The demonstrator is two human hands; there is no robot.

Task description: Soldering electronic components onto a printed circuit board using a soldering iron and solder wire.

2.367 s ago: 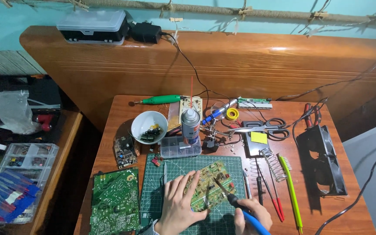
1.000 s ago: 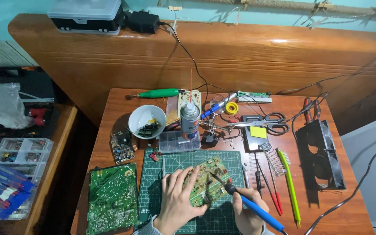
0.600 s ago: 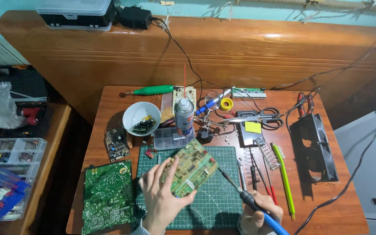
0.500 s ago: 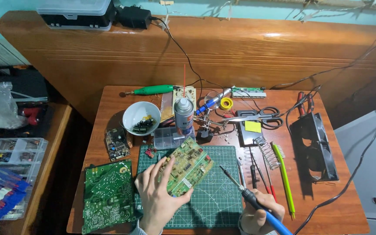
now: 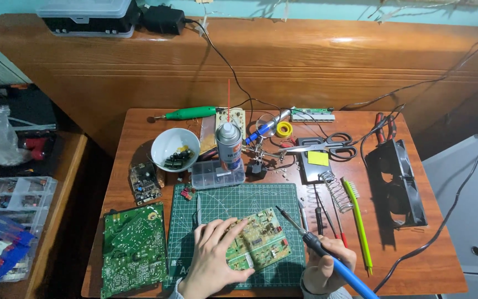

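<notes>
My left hand [image 5: 212, 259] lies flat on the left part of a small green circuit board [image 5: 261, 242], pressing it onto the green cutting mat [image 5: 233, 200]. My right hand [image 5: 327, 270] grips a soldering iron [image 5: 327, 254] with a blue handle. Its metal tip points up and left, ending just beside the board's upper right corner. The board lies component side up, tilted a little on the mat.
A larger green circuit board [image 5: 134, 249] lies left of the mat. Behind the mat stand a white bowl [image 5: 175, 149], a spray can [image 5: 228, 145] and a clear parts box [image 5: 217, 174]. Scissors [image 5: 322, 145], a coiled iron stand [image 5: 336, 188], screwdrivers, a green brush [image 5: 358, 221] and a black fan [image 5: 396, 182] lie right.
My left hand had lifted and tilted the small board above the mat; now the board lies flat under it. The soldering iron tip has come closer to the board's right edge.
</notes>
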